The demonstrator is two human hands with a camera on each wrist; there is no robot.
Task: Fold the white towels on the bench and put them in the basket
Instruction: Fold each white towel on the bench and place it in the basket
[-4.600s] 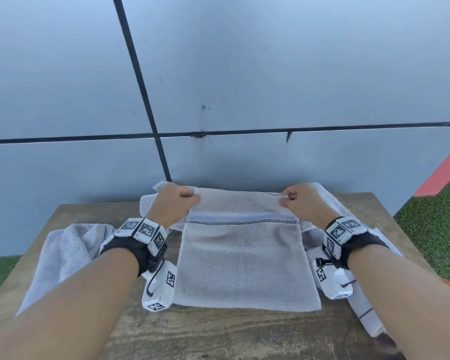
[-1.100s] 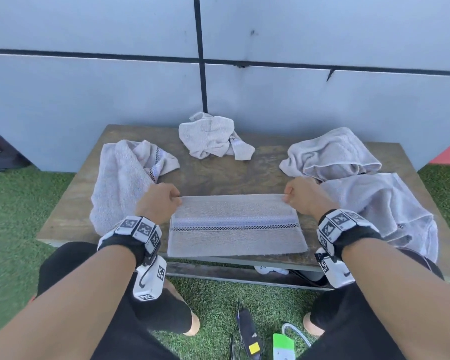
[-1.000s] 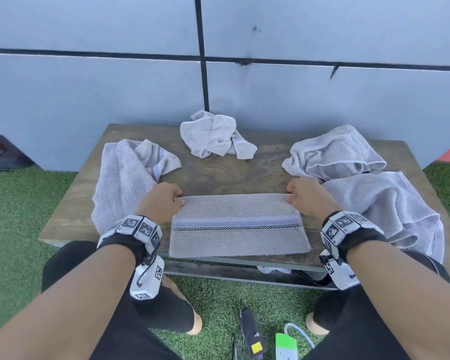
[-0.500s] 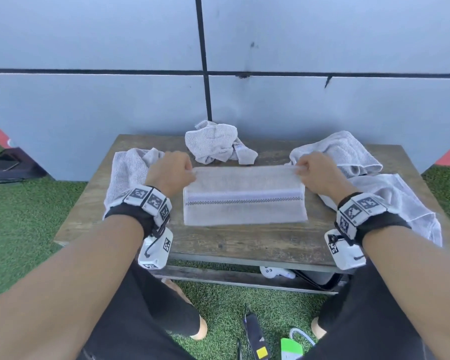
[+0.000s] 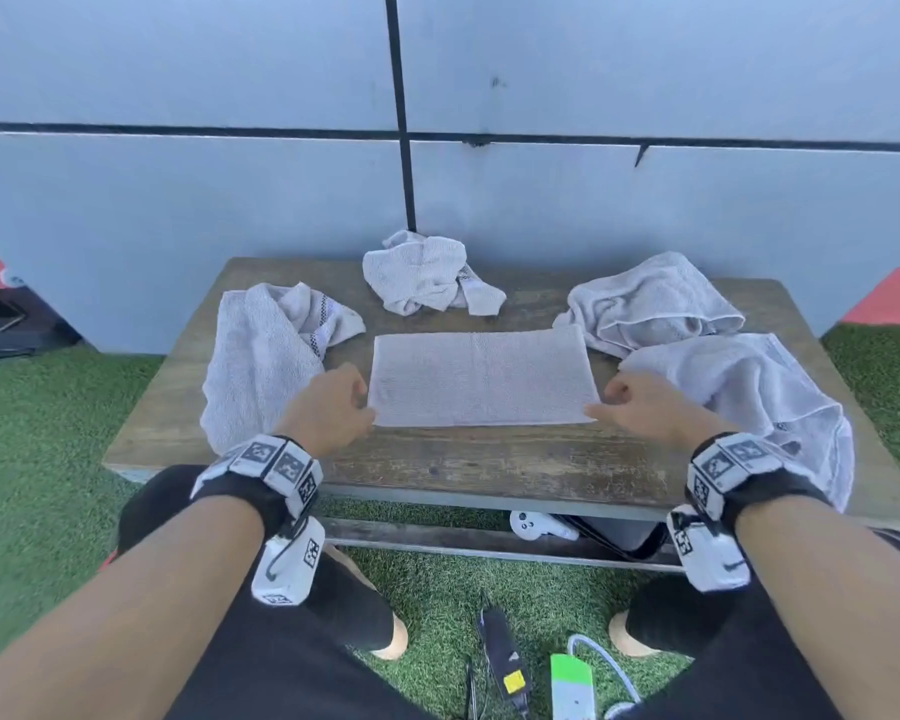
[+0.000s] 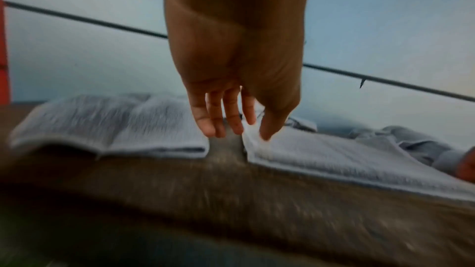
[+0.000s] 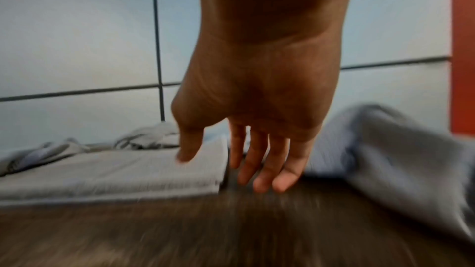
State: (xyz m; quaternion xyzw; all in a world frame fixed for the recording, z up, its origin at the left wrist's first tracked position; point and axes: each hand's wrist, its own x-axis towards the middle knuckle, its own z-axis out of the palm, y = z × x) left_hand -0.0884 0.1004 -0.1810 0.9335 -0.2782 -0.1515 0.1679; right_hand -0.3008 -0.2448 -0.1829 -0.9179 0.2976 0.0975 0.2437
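A white towel lies folded in a flat rectangle at the middle of the wooden bench; no stripe shows on top. My left hand is at its near left corner. In the left wrist view the fingers hang straight over bare wood and the thumb touches the towel's edge. My right hand is at the near right corner. Its fingers are straight beside the towel, with the thumb just above it. Neither hand holds anything. No basket is in view.
Unfolded towels surround the middle: one at the left, a crumpled one at the back, one at the back right, and one at the right hanging over the front edge. A white controller lies under the bench.
The towel has been folded over, hiding its checked stripe. Both hands have let go of its edge and drawn back to the near corners, fingers now straight.
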